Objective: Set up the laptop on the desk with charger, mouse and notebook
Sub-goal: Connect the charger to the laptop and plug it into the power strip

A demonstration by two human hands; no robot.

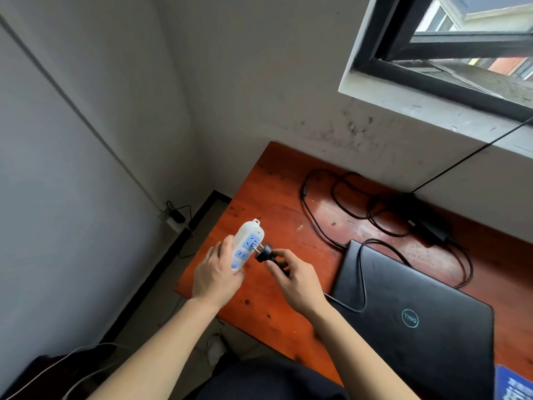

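My left hand [215,274] holds a white power strip [245,241] with blue sockets above the desk's left end. My right hand [297,280] pinches a black charger plug [264,252], whose prongs touch the strip's upper socket. The plug's black cable [362,284] runs over the lid of a closed black laptop [427,321] lying on the reddish wooden desk [277,197]. The charger brick [429,226] and its coiled cable lie near the wall behind the laptop. A blue notebook corner [514,383] shows at the bottom right. No mouse is in view.
A window [461,47] with a grey sill is above the desk; a thin black wire [473,151] hangs from it down to the desk. A wall outlet with a plugged adapter [175,216] is low in the left corner. White cables [72,368] trail on the floor.
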